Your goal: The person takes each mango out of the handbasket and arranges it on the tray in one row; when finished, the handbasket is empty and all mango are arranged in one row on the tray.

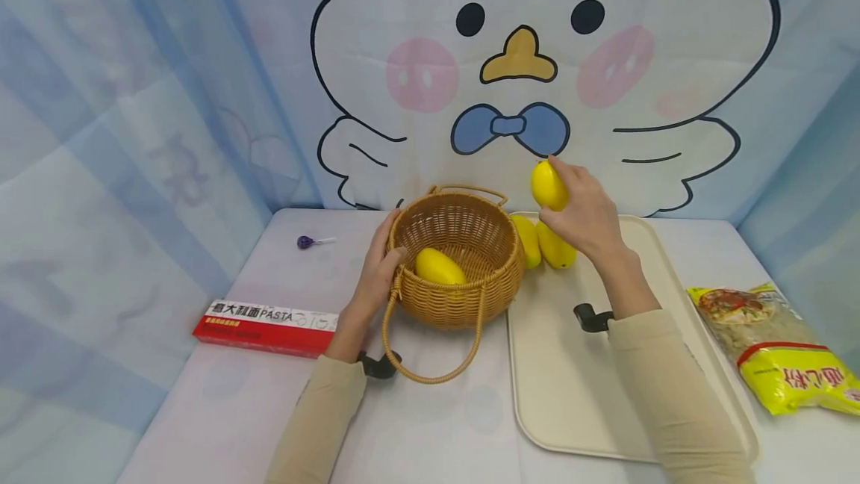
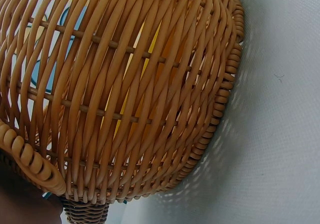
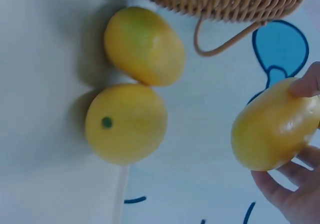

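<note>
My left hand (image 1: pixel 378 271) grips the left rim of a round wicker basket (image 1: pixel 437 311), its thumb over the edge. One yellow mango (image 1: pixel 438 266) lies inside, and yellow shows through the weave (image 2: pixel 125 89) in the left wrist view. Raised beyond the basket's right side, my right hand (image 1: pixel 586 209) holds another mango (image 3: pixel 275 126) between thumb and fingers. Below that hand, two more mangoes (image 1: pixel 556 246) sit side by side at the far left corner of a cream tray (image 1: pixel 571 394). The basket's front handle (image 1: pixel 433 379) hangs down toward me.
A red and white pasta box (image 1: pixel 269 327) lies left of the basket, with a purple lollipop (image 1: pixel 306 242) behind it. On the tray's right is a yellow bag of noodles (image 1: pixel 773 349). A printed curtain (image 1: pixel 524 163) stands behind the table.
</note>
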Action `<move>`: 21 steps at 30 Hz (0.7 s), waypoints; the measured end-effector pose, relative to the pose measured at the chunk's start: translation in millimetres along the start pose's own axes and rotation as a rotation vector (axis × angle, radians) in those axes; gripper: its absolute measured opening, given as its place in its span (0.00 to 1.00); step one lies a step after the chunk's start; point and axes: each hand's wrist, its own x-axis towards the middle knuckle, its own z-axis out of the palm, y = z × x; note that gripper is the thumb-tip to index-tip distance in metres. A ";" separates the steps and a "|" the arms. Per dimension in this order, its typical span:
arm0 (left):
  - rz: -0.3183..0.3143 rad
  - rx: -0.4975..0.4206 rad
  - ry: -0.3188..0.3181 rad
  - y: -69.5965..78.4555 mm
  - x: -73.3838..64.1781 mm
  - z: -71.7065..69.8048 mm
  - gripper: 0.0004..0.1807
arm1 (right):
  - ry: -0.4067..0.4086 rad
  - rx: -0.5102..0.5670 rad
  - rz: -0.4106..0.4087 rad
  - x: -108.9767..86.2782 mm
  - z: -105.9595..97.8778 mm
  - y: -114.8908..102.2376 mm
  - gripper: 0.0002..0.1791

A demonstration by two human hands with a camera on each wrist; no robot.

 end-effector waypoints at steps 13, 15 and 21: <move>-0.021 -0.035 -0.024 15.5 -2.9 -3.2 0.37 | -0.101 -0.062 0.131 -13.0 0.3 49.2 0.45; -0.031 -0.034 -0.033 26.2 -5.9 -4.2 0.37 | -0.109 -0.063 0.145 -14.8 0.9 55.5 0.45; -0.039 -0.027 -0.042 40.8 -10.6 -4.4 0.37 | -0.162 -0.062 0.193 -20.2 5.1 70.5 0.45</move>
